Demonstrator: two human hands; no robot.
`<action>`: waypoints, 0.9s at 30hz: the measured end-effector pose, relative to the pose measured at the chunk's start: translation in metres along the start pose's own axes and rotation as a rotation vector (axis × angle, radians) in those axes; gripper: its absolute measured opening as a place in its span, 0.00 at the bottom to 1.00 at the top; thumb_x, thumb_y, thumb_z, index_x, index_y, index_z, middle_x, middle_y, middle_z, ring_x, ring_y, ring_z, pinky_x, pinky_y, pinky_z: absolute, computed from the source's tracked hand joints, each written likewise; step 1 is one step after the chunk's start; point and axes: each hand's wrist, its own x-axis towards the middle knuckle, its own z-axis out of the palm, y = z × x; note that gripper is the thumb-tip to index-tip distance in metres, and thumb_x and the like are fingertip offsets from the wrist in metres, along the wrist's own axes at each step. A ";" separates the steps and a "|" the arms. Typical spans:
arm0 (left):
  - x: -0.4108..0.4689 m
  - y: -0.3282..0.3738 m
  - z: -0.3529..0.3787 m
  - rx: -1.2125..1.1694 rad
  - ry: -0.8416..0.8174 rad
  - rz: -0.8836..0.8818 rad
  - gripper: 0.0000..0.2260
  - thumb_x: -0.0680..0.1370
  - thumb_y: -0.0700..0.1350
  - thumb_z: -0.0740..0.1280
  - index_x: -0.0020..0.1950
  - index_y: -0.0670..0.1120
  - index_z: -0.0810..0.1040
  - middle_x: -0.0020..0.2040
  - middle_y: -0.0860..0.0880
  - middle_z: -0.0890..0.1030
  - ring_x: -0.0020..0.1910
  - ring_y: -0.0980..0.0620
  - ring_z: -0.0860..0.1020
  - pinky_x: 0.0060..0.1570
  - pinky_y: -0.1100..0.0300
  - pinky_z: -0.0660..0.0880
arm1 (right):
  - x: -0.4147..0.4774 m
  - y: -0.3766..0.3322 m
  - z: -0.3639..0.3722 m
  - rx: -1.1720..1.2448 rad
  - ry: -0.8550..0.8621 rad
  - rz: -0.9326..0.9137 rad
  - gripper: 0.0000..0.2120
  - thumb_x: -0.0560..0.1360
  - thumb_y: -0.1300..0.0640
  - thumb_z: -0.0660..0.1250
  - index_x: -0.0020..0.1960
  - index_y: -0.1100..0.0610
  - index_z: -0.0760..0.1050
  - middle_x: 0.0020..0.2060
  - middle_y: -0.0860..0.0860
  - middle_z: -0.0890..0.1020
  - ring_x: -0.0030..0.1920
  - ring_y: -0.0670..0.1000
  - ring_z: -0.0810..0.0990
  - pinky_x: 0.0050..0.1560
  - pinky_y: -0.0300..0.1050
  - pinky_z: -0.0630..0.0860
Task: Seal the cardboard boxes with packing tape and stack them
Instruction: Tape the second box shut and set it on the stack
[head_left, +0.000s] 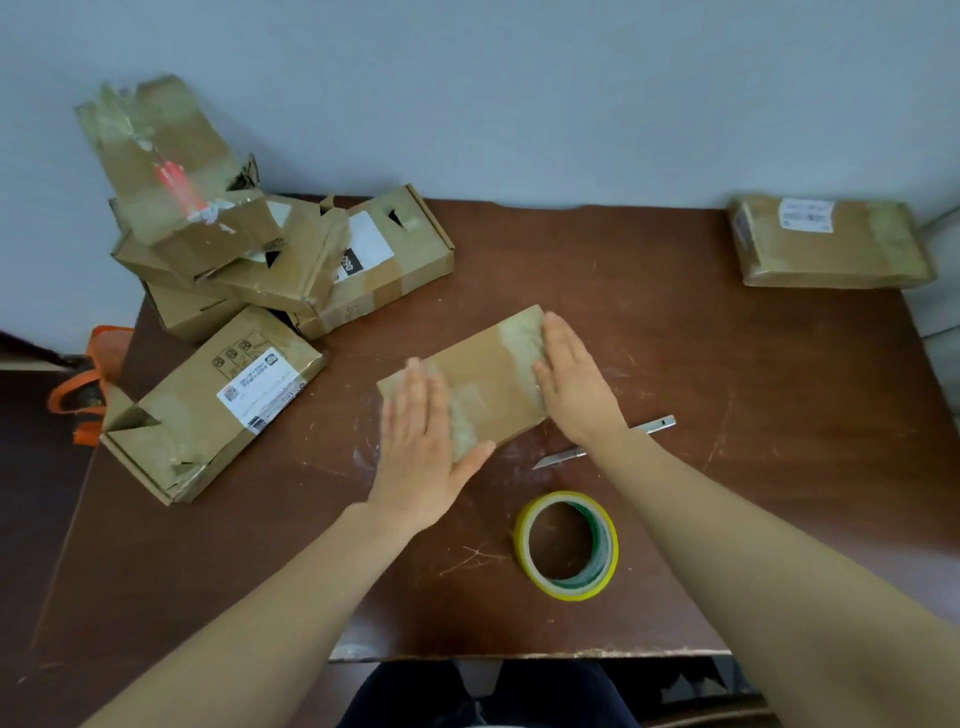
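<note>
Tape roll (566, 545) nearest, flat on desk (779, 415). Just beyond it, small flat box (483, 374). Left hand (421, 441) and right hand (576, 379) press its taped ends, fingers straight, gripping nothing. Likely light, stiff, tape slick; lift by long edges.

The flat brown cardboard box (483, 374) was matt, its clear tape strips (522, 338) glossy and wrinkled. The dark brown wooden table (753, 364) looked scuffed and scratched; the slim knife (654, 426) gleamed metallic.

Box (483, 376) mid-table; tape roll (567, 545) nearer; box pile (249, 270) left.
</note>
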 end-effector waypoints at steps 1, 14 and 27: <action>-0.002 -0.001 -0.002 -0.136 -0.003 -0.140 0.43 0.77 0.66 0.52 0.76 0.40 0.33 0.74 0.42 0.29 0.74 0.46 0.30 0.68 0.56 0.29 | 0.001 0.002 -0.002 0.128 0.031 0.111 0.28 0.82 0.51 0.52 0.78 0.55 0.45 0.77 0.53 0.52 0.73 0.56 0.61 0.71 0.52 0.61; 0.021 0.029 -0.047 -1.056 -0.024 -0.170 0.41 0.70 0.62 0.70 0.76 0.64 0.48 0.75 0.56 0.64 0.72 0.52 0.66 0.69 0.46 0.66 | -0.044 -0.002 -0.062 0.841 0.448 0.439 0.18 0.80 0.52 0.61 0.69 0.51 0.70 0.58 0.45 0.78 0.58 0.46 0.75 0.61 0.42 0.71; 0.035 0.145 -0.054 -1.110 -0.178 -0.012 0.29 0.80 0.51 0.64 0.78 0.55 0.55 0.68 0.50 0.72 0.58 0.49 0.77 0.49 0.57 0.78 | -0.109 0.082 -0.118 0.938 0.685 0.583 0.15 0.79 0.52 0.62 0.65 0.52 0.75 0.48 0.44 0.81 0.49 0.47 0.77 0.51 0.42 0.72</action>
